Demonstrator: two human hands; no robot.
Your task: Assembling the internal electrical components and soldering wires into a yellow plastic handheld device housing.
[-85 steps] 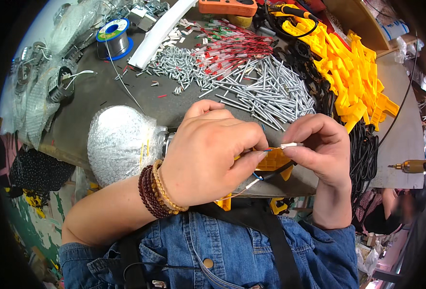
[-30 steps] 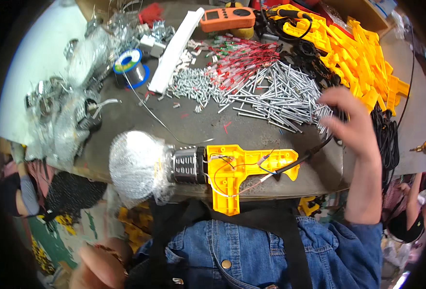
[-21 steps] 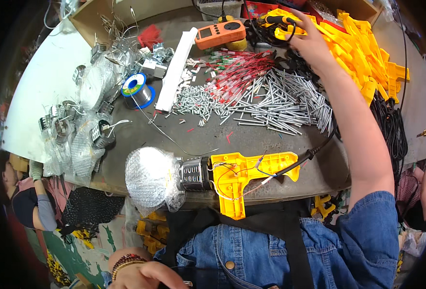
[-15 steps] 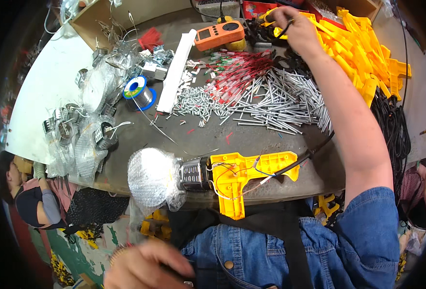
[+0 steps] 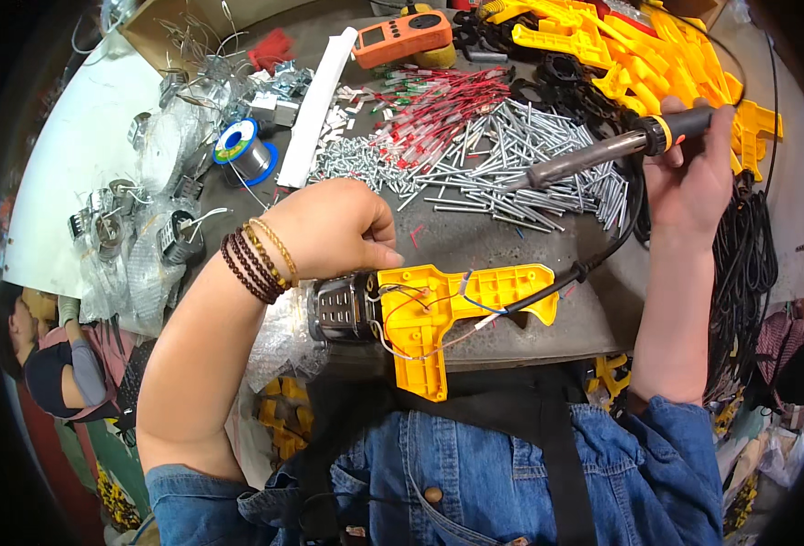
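Observation:
My right hand [image 5: 690,182] grips the black handle of a soldering iron [image 5: 602,155], its metal shaft pointing left above a pile of long silver screws [image 5: 593,196]. My left hand [image 5: 343,229], with beaded bracelets at the wrist, has its fingers curled together just above the lamp; what they hold, if anything, is hidden. Below it lies a half shell of yellow plastic lamp housing [image 5: 420,318], open side up, with thin wires and a black cable [image 5: 534,300] in it. At its left end sit a black and metal lamp socket [image 5: 343,309] and bubble wrap [image 5: 283,337], partly behind my left forearm.
A blue spool of solder wire [image 5: 245,153] and a white strip [image 5: 320,109] lie behind my left hand. An orange meter [image 5: 402,38] is at the back. Yellow housing parts [image 5: 647,59] pile up far right, black cables [image 5: 743,273] below them. Wrapped sockets [image 5: 138,227] lie left.
My right hand has brought the soldering iron from the back toward me. My left hand has risen from the lower edge to above the lamp housing.

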